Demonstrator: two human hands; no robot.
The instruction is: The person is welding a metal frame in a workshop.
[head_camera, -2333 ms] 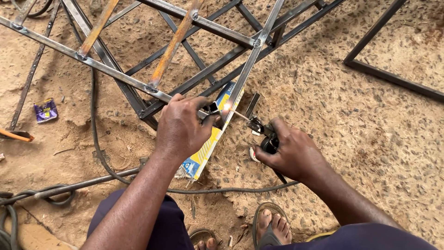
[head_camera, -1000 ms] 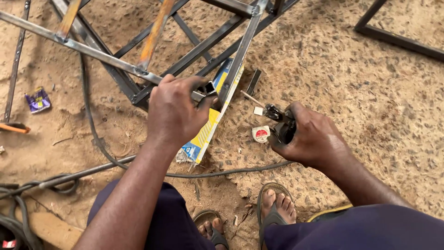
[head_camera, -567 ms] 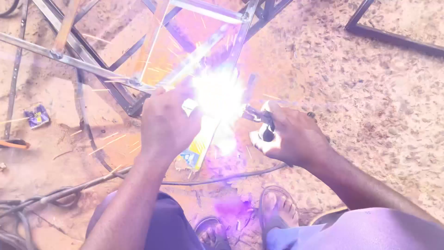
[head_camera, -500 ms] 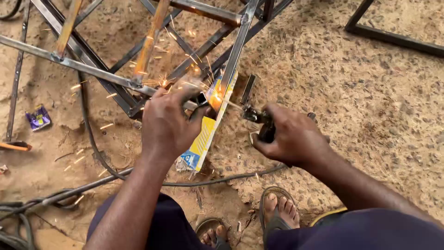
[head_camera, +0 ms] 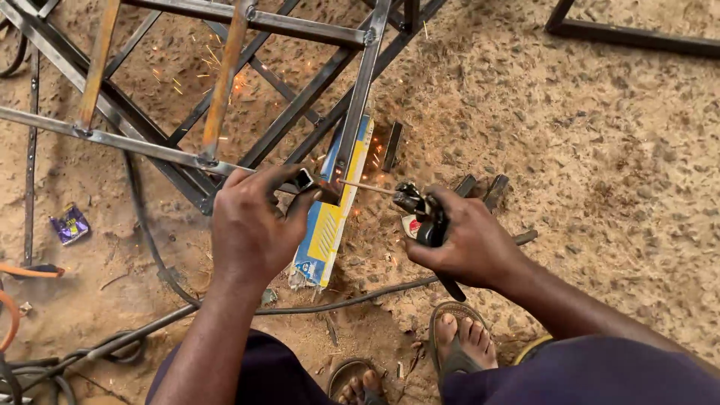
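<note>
Flash faded, rod between left hand, right hand

Bare forearms, dark navy trousers, and 2 worn sandals.

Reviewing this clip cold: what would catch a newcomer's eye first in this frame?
Probably the orange sparks scattered over the sandy ground at upper left, behind the metal frame. Next, at centre, the right hand holds a black electrode holder whose thin rod points at the frame joint, while the left hand grips a small metal piece there. A blue and yellow packet lies under the joint.
</note>
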